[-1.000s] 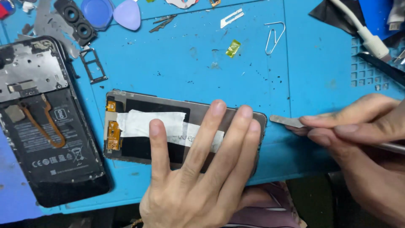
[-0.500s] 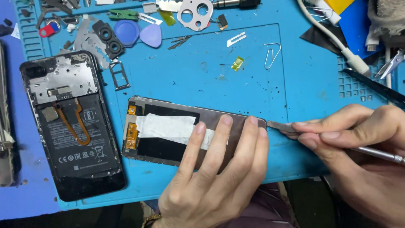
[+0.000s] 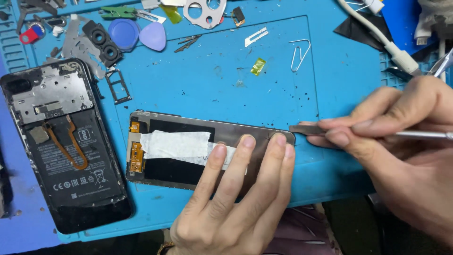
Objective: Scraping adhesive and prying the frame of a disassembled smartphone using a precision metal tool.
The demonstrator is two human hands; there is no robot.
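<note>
Screen panel [image 3: 188, 148]: flat on blue mat [image 3: 226, 80], right of opened phone [image 3: 63, 141].
Left hand [image 3: 236, 208]: fingers spread, pressing panel.
Right hand [image 3: 401, 141]: fingers pinching metal spudger [image 3: 306, 128], tip at panel's right edge.

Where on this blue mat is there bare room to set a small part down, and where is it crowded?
The freest patch of the blue mat lies between the screen panel and the paper clip. Another lies between the paper clip and the right hand. The top left corner, around the round blue lid and the opened phone, is crowded.
</note>
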